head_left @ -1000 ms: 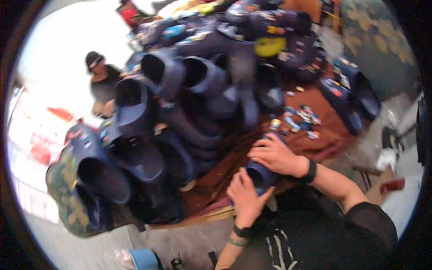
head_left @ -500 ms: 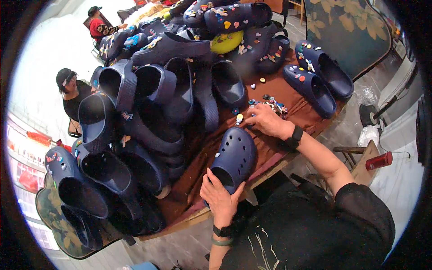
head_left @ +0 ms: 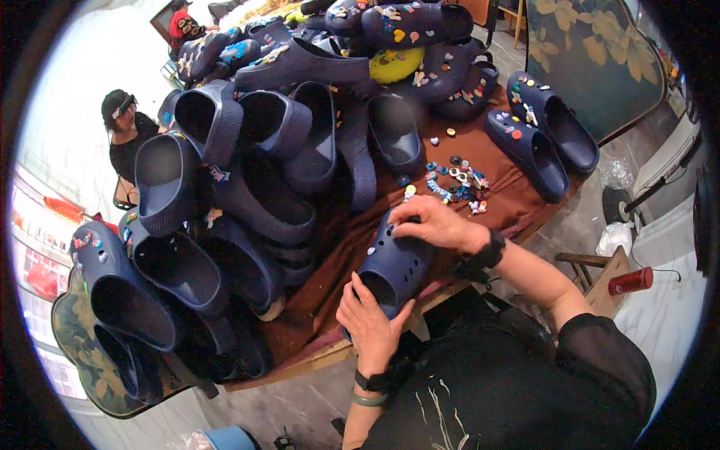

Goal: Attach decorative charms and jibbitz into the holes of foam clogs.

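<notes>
I hold a dark blue shoe (head_left: 391,266) at the near edge of the brown table (head_left: 517,210). My left hand (head_left: 369,321) grips its heel with curled fingers. My right hand (head_left: 437,225) presses fingertips on its toe, which points away from me.

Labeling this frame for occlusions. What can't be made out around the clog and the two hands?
Head view only:
- Clog toe top: covered by the right hand; whether its fingers pinch a charm is hidden.
- Clog heel: hidden behind the left hand.
- Loose charms on the brown cloth: too small to tell shapes.
- Clog pile: overlapping, lower ones hidden.
- Picture rim: fisheye black cuts off the surroundings.
</notes>
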`<state>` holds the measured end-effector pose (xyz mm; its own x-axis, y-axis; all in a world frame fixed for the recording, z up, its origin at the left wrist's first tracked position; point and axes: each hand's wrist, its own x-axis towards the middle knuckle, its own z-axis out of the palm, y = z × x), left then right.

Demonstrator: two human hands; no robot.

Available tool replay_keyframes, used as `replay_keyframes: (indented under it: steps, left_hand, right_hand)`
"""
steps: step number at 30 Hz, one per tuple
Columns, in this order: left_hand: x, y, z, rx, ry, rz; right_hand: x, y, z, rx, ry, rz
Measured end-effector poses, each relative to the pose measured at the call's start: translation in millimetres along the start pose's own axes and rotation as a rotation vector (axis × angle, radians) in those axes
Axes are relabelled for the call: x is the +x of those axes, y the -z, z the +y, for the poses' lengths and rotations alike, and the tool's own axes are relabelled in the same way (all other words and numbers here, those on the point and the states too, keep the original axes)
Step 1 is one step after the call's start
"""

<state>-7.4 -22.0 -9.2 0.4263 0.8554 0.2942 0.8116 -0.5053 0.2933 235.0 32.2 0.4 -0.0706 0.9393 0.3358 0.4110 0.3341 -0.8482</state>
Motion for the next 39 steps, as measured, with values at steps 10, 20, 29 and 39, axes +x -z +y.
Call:
replay_keyframes:
  steps: [10, 20, 29, 39]
  left_hand:
    - [2, 3, 0, -0.029, 0.002, -0.008]
    - [3, 3, 1, 0.023, -0.011, -0.027]
    - [1, 3, 1, -0.014, 0.006, -0.079]
    - [0, 0, 0, 0.023, 0.003, -0.059]
  right_hand:
    - [-7, -13, -15, -0.948, 0.474, 0.055]
    - [-1, -12, -45, -1.303, 0.562, -0.403]
    - [4, -31, -52, -1.514, 0.620, -0.447]
    - [0, -19, -21, -1.110, 0.531, -0.331]
